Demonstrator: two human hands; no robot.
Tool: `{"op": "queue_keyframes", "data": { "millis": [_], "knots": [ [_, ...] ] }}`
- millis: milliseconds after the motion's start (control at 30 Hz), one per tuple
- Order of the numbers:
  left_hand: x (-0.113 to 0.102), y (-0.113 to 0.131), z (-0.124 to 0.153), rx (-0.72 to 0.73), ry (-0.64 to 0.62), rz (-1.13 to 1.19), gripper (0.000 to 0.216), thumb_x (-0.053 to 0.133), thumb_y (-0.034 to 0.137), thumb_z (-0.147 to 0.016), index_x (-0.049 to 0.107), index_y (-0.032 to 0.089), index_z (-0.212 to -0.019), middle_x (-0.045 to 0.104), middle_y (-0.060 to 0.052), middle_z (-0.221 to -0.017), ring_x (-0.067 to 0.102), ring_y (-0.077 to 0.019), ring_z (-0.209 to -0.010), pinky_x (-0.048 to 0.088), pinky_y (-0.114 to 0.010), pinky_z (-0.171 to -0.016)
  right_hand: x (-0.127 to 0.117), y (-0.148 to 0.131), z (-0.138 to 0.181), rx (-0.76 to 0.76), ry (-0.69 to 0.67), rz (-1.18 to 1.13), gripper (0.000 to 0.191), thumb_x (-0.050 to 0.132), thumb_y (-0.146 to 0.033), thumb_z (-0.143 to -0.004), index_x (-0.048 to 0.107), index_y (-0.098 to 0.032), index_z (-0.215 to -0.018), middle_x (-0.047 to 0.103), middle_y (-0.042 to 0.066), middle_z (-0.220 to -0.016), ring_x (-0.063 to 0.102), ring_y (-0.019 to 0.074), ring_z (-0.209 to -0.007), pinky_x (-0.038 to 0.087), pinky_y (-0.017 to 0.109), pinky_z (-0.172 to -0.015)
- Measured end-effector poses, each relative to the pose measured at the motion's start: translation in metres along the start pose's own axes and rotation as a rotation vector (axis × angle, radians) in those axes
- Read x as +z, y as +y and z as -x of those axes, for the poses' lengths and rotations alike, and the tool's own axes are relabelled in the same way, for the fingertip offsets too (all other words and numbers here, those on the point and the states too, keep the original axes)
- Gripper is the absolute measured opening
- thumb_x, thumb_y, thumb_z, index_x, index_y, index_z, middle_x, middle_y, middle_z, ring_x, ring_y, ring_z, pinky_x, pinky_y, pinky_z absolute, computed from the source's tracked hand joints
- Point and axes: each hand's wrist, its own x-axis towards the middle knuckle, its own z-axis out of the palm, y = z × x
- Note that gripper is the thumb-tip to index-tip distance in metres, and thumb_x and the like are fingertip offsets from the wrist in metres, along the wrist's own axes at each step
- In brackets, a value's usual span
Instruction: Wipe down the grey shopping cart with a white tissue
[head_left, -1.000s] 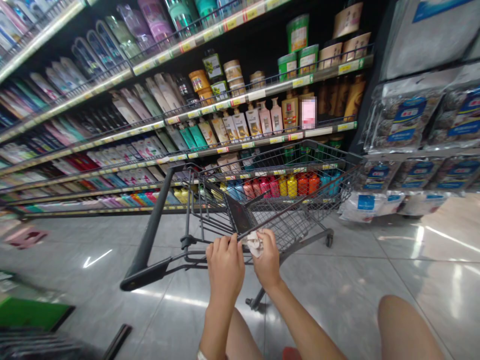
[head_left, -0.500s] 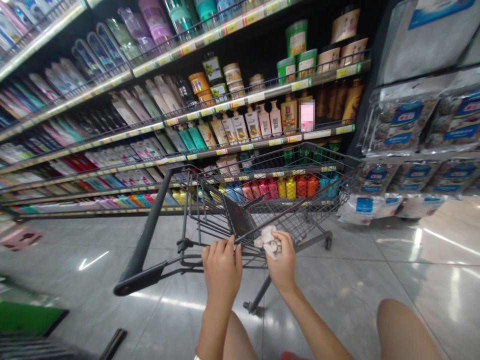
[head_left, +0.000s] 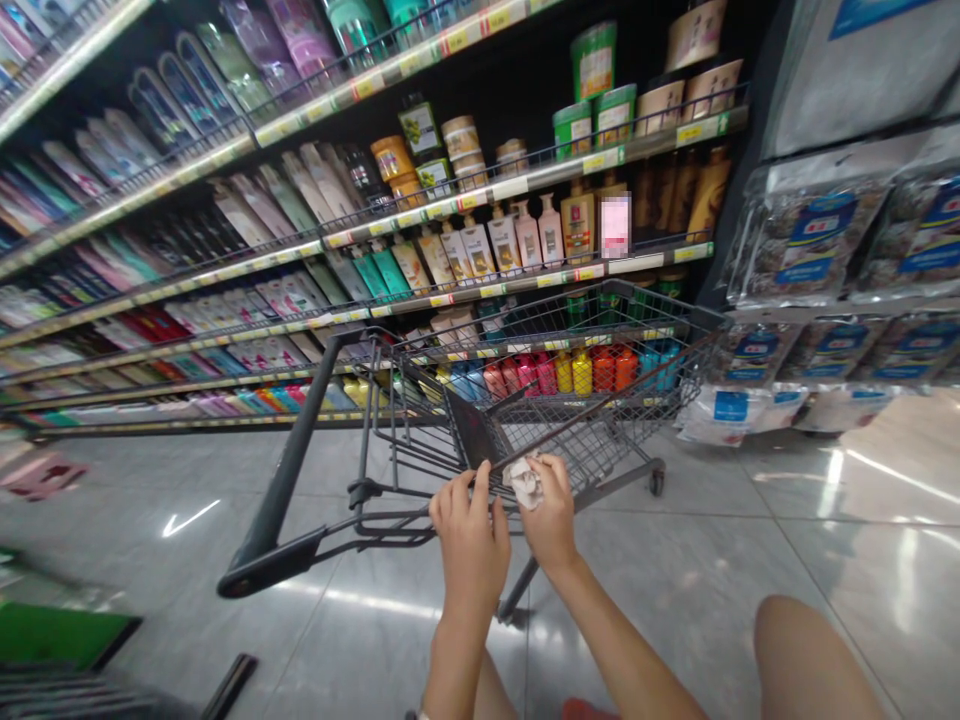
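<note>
A dark wire shopping cart (head_left: 600, 330) stands in front of me on the tiled floor, its long handle bar (head_left: 285, 500) running to the lower left. My left hand (head_left: 471, 545) is closed round a thin bar at the cart's near corner. Just to its right, my right hand (head_left: 551, 515) is closed on a crumpled white cloth (head_left: 525, 478) and presses it against the same bar. No goods show inside the cart's basket.
Shelves of shampoo bottles and jars (head_left: 480, 240) fill the wall behind the cart. A rack of bagged goods (head_left: 840, 250) stands at the right. A green mat (head_left: 60, 630) lies at the lower left. My bare knee (head_left: 810, 650) shows at the lower right.
My right hand with the cloth slid right along the bar and then came back toward my left hand. The left hand kept its hold on the bar, and the view shifted slightly.
</note>
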Motion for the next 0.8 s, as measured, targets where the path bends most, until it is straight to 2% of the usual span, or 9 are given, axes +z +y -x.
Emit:
{"op": "queue_keyframes", "data": {
  "millis": [133,300,467,633,800],
  "knots": [
    [0.003,-0.002,-0.001,-0.027,0.035,0.044,0.035,0.046,0.016,-0.086,0.055,0.015,-0.120,0.059,-0.011,-0.099,0.050,-0.0228,-0.096,0.036,-0.039,-0.086,-0.009,0.016,0.006,0.063,-0.038,0.021,0.026,0.052,-0.007,-0.077,0.061,-0.019,-0.097,0.056,0.007,-0.093,0.058,0.0189,-0.087,0.049,0.031,-0.077],
    [0.002,0.000,-0.002,-0.051,0.042,0.063,0.034,0.045,0.017,-0.085,0.056,0.015,-0.118,0.060,-0.011,-0.098,0.051,-0.0230,-0.095,0.037,-0.041,-0.086,-0.031,0.042,0.018,0.236,0.075,0.056,0.016,0.058,-0.015,-0.071,0.061,-0.018,-0.086,0.059,0.005,-0.086,0.058,0.0202,-0.080,0.048,0.033,-0.073],
    [0.001,0.001,-0.002,-0.067,0.014,0.053,0.035,0.045,0.018,-0.086,0.056,0.015,-0.119,0.060,-0.011,-0.099,0.051,-0.0237,-0.096,0.036,-0.042,-0.087,-0.039,0.024,-0.002,0.375,0.189,-0.057,0.029,0.061,-0.028,-0.076,0.059,-0.016,-0.102,0.064,0.010,-0.098,0.060,0.0220,-0.089,0.047,0.036,-0.080],
    [-0.002,0.002,-0.003,-0.051,-0.017,0.035,0.036,0.046,0.020,-0.086,0.054,0.015,-0.121,0.059,-0.012,-0.101,0.050,-0.0241,-0.097,0.036,-0.041,-0.087,-0.025,0.005,-0.028,0.326,0.146,-0.065,0.032,0.067,-0.033,-0.073,0.060,-0.016,-0.099,0.063,0.008,-0.094,0.060,0.0213,-0.086,0.048,0.035,-0.078],
    [-0.007,0.007,-0.004,-0.049,-0.046,-0.022,0.038,0.048,0.021,-0.084,0.054,0.013,-0.122,0.058,-0.012,-0.102,0.048,-0.0256,-0.099,0.035,-0.042,-0.089,-0.015,0.005,-0.027,0.181,0.082,0.036,0.015,0.060,-0.021,-0.077,0.061,-0.017,-0.091,0.059,0.006,-0.090,0.057,0.0197,-0.084,0.046,0.032,-0.076]
  ]
}}
